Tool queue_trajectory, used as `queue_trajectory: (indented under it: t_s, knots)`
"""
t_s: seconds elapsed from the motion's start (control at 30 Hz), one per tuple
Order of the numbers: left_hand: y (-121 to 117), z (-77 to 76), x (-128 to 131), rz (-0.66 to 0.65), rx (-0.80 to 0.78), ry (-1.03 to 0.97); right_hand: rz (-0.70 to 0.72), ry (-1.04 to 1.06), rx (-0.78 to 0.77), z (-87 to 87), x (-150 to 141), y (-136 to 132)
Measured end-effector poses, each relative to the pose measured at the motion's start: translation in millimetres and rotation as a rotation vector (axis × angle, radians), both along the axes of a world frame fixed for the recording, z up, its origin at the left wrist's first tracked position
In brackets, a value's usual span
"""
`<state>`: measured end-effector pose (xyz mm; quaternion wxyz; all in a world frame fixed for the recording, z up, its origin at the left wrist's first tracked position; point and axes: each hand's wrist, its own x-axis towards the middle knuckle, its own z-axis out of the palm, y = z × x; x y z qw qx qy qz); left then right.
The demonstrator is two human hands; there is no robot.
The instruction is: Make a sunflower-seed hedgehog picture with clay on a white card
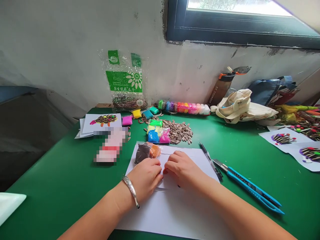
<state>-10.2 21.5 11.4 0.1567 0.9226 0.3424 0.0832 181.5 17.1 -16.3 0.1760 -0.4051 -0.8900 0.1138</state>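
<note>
My left hand (145, 176) and my right hand (182, 168) rest close together on a white sheet of paper (172, 206) on the green table (62, 180). Both hands have their fingers curled in and the fingertips meet over the sheet. What they pinch is hidden. A silver bangle (131, 190) sits on my left wrist. Just beyond my left hand lie a brown clay packet (142, 152) and an orange clay packet (155, 151).
A pile of sunflower seeds (180, 131) and several coloured clay packets (156, 132) lie behind the sheet. A black pen (210, 160) and blue scissors (252, 186) lie to the right. Seed pictures (102, 121) lie at left and right. A seed bag (125, 83) leans on the wall.
</note>
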Motion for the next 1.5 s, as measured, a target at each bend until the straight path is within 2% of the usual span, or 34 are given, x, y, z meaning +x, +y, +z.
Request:
queue_trajectory:
  t_s: [0.33, 0.47, 0.6, 0.7, 0.9, 1.07, 1.3, 1.5]
  knots:
    - [1, -0.3, 0, 0.011, -0.019, 0.007, 0.001, -0.014, -0.010, -2.0, 0, -1]
    - [2, -1.5, -1, -0.014, 0.001, -0.009, 0.018, 0.044, -0.044, 1.7, 3, 0]
    - [3, -6.5, -3, -0.026, -0.005, -0.029, -0.091, 0.112, -0.032, 10.9, 12, 1]
    - [2, -10.2, -3, -0.019, -0.012, -0.044, -0.172, 0.079, -0.035, 17.7, 17, 1]
    - [-2, -9.9, -1, -0.046, 0.020, -0.043, -0.077, -0.028, -0.081, 24.8, 15, -7]
    - [-3, -10.7, 1, -0.048, 0.055, 0.004, -0.065, -0.055, -0.082, 24.6, 13, -11]
    - [-4, -11.4, 3, -0.048, 0.093, 0.033, -0.041, -0.116, -0.040, 20.4, 13, -12]
    - [-7, -4.0, 9, -0.040, 0.121, 0.124, -0.037, -0.215, 0.014, 17.7, 7, -13]
